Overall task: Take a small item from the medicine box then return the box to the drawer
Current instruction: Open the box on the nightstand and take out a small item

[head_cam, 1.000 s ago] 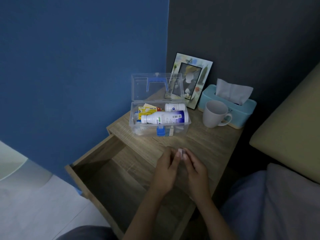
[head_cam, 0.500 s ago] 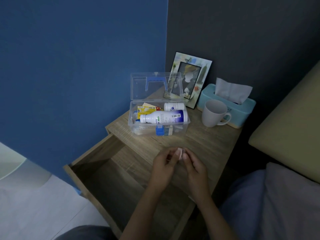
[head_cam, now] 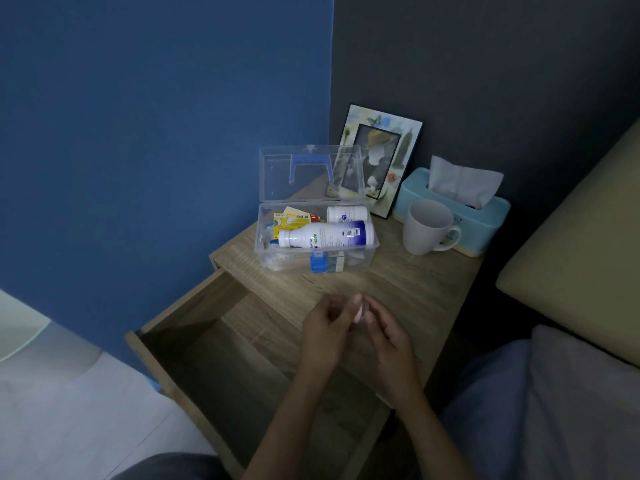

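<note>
A clear plastic medicine box (head_cam: 370,261) stands on the wooden nightstand (head_cam: 415,292) with its lid up. Inside lie a large white bottle (head_cam: 325,237), a smaller white bottle (head_cam: 346,213) and yellow packets. A small pale pink item (head_cam: 358,310) is pinched between the fingertips of my left hand (head_cam: 327,332) and my right hand (head_cam: 388,336), just in front of the box and over the nightstand's front edge. The drawer (head_cam: 221,362) below is pulled out and looks bare inside.
A grey mug (head_cam: 427,232), a blue tissue box (head_cam: 485,216) and a picture frame (head_cam: 379,161) stand at the back right of the nightstand. Blue wall on the left, dark wall behind. A bed with cushion (head_cam: 575,258) lies to the right.
Both hands have stayed together in front of the box, working the small pale item between the fingertips. It has turned slightly. The box and drawer have not moved.
</note>
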### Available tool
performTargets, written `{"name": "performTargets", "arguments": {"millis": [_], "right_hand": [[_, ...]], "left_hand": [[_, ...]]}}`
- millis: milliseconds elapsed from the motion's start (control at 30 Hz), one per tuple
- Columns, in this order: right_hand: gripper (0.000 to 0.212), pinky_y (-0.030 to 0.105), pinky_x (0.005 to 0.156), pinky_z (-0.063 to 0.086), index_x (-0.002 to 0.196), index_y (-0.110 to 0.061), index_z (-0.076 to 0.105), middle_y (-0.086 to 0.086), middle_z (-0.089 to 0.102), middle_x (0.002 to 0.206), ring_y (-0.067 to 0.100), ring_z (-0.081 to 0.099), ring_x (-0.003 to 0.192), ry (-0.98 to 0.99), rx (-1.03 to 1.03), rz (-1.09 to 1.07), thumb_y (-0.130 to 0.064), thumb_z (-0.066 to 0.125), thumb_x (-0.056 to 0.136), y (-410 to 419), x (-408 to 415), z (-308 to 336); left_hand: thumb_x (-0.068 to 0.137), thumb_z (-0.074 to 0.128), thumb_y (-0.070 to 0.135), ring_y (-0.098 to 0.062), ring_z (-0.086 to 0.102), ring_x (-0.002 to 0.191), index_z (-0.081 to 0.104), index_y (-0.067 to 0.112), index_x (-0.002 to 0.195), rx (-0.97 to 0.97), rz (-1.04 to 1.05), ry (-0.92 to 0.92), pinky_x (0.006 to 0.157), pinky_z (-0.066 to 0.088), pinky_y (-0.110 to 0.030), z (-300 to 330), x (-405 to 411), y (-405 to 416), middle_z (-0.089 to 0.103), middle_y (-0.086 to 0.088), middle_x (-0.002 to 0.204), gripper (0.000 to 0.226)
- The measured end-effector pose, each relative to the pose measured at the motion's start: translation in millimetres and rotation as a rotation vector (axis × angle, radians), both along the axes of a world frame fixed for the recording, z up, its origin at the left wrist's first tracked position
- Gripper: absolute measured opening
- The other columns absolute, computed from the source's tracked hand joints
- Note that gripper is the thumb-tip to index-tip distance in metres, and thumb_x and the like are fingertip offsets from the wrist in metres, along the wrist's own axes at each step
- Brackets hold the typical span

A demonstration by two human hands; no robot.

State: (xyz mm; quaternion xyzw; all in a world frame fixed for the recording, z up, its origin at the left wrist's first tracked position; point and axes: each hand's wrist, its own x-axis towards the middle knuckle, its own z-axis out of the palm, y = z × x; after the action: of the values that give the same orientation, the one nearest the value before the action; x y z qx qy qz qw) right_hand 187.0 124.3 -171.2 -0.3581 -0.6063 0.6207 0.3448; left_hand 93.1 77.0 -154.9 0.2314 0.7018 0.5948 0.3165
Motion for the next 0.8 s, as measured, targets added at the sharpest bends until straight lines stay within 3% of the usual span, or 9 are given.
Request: {"name": "performTargets", "arguments": {"millis": [67,133,333,467,667,800], "right_hand": [[0.031,0.002,0.089,0.042,0.126,-0.013,0.06,-0.005,0.065,0.121,-0.011,0.059,0.105,-0.012,0.01,0.002,-0.007,0.05,0.097,0.9,0.8,-1.3],[0.031,0.002,0.088,0.042,0.126,-0.01,0.06,-0.002,0.065,0.121,-0.01,0.06,0.104,-0.021,0.02,0.0,-0.007,0.049,0.097,1.6,2.2,-1.2],[0.031,0.001,0.085,0.041,0.124,-0.024,0.059,-0.014,0.064,0.12,-0.014,0.058,0.108,-0.012,0.028,0.018,-0.01,0.049,0.098,2.2,4.5,-1.0],[0.031,0.0,0.086,0.041,0.123,-0.028,0.059,-0.018,0.063,0.12,-0.014,0.058,0.109,-0.013,0.034,0.023,-0.013,0.049,0.098,0.8,3.8,-1.0],[0.028,0.008,0.087,0.046,0.117,-0.023,0.062,-0.009,0.068,0.116,-0.005,0.063,0.105,0.04,-0.005,0.025,-0.008,0.052,0.096,-0.2,3.5,0.5],[0.029,0.01,0.085,0.048,0.116,-0.023,0.065,-0.009,0.071,0.114,-0.002,0.065,0.105,0.088,-0.04,0.024,-0.007,0.054,0.094,0.4,4.5,1.4]], "left_hand": [[0.088,0.065,0.027,-0.01,0.068,0.083,0.07,0.013,0.104,0.051,0.009,0.003,0.074,0.055,-0.027,0.9,-0.5,-0.6,0.073,0.001,0.091,0.022],[0.089,0.063,0.021,-0.007,0.068,0.082,0.073,0.011,0.101,0.081,-0.041,0.006,0.075,0.055,-0.025,2.7,-1.6,-1.1,0.074,0.001,0.089,0.018],[0.088,0.064,0.011,0.001,0.066,0.072,0.073,0.007,0.098,0.105,-0.172,-0.032,0.075,0.054,-0.018,4.5,-7.4,-3.4,0.072,-0.003,0.083,0.014],[0.089,0.064,0.019,0.004,0.06,0.06,0.073,-0.001,0.096,0.035,-0.125,-0.009,0.06,0.047,-0.011,3.4,-7.3,-1.2,0.068,-0.001,0.074,0.023],[0.086,0.064,0.04,-0.012,0.055,0.057,0.07,0.0,0.076,-0.101,-0.042,-0.025,0.062,0.045,-0.029,4.6,-7.1,2.9,0.062,-0.007,0.061,0.041],[0.08,0.066,0.048,-0.004,0.053,0.046,0.068,0.011,0.063,-0.15,-0.026,-0.05,0.052,0.044,-0.021,5.4,-8.8,3.9,0.061,0.001,0.051,0.041]]}}
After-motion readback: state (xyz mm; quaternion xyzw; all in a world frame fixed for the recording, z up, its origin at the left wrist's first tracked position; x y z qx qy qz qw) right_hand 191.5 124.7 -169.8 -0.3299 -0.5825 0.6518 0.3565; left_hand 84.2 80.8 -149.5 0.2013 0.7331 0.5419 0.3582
